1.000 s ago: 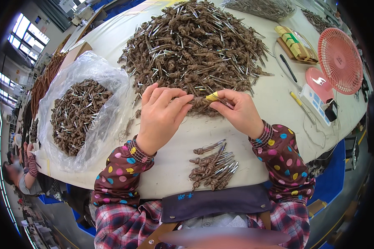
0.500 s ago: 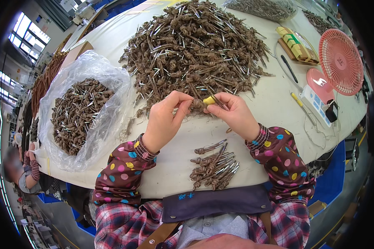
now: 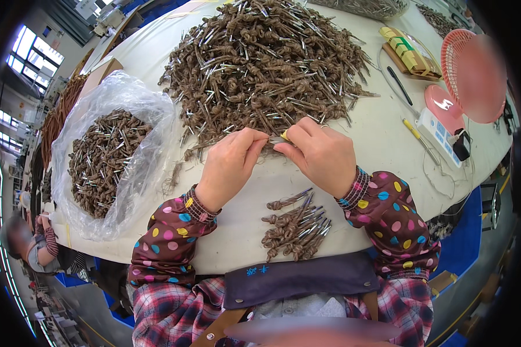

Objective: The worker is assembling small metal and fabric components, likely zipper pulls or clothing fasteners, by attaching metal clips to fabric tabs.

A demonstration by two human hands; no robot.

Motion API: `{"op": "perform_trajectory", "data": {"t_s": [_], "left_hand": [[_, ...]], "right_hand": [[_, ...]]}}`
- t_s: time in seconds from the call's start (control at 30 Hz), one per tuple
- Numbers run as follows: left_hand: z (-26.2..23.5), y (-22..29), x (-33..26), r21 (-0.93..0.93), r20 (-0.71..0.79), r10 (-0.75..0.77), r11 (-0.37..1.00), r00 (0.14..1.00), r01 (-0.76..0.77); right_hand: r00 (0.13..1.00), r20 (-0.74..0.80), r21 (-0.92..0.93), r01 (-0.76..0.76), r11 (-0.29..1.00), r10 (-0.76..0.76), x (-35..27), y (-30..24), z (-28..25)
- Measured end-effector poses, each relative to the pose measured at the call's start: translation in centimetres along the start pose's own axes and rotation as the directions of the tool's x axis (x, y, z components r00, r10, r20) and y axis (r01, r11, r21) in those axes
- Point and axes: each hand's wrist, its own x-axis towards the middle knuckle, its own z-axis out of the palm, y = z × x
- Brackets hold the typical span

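The left hand (image 3: 228,168) and right hand (image 3: 318,153) are meeting fingertip to fingertip over a small silver-tipped piece (image 3: 276,140) at the near edge of a big heap of brown knotted cords (image 3: 260,58) on the pale tabletop (image 3: 382,127). A small bundle of the same cords (image 3: 298,225) is lying just below the hands, a clear plastic bag (image 3: 107,153) of more is sitting to the left, and a pink fan (image 3: 474,75) is standing at the right.

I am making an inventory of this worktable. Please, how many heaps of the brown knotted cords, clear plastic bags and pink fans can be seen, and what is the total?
Heaps of brown knotted cords with metal tips: 2, the large heap and the small heap
Clear plastic bag of cords: 1
Pink round table fan: 1
Total: 4
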Motion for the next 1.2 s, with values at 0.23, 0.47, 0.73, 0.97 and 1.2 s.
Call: {"op": "perform_trajectory", "data": {"t_s": [0.23,0.47,0.73,0.97,1.2], "left_hand": [[0.2,-0.1,-0.1,0.003,0.01,0.021,1.0,1.0,-0.021],[-0.2,-0.2,-0.1,-0.073,0.056,-0.054,0.996,0.997,0.058],[-0.4,0.2,0.0,-0.346,0.117,-0.216,0.906,0.969,0.244],[-0.4,-0.5,-0.1,-0.461,0.153,-0.28,0.828,0.948,0.319],[0.0,-1.1,-0.1,-0.349,0.032,-0.163,0.923,0.986,0.164]], "right_hand": [[0.994,0.021,-0.11,0.111,0.988,-0.109,0.0,-0.1,0.0],[0.971,-0.048,-0.106,0.228,0.968,-0.234,0.1,0.2,0.2],[0.989,0.012,0.317,-0.146,0.937,0.15,0.4,1.2,-0.3],[0.913,0.33,0.574,-0.396,0.716,0.241,0.0,1.0,0.4],[0.912,0.201,0.468,-0.41,0.783,0.357,-0.1,0.8,0.6]]}}
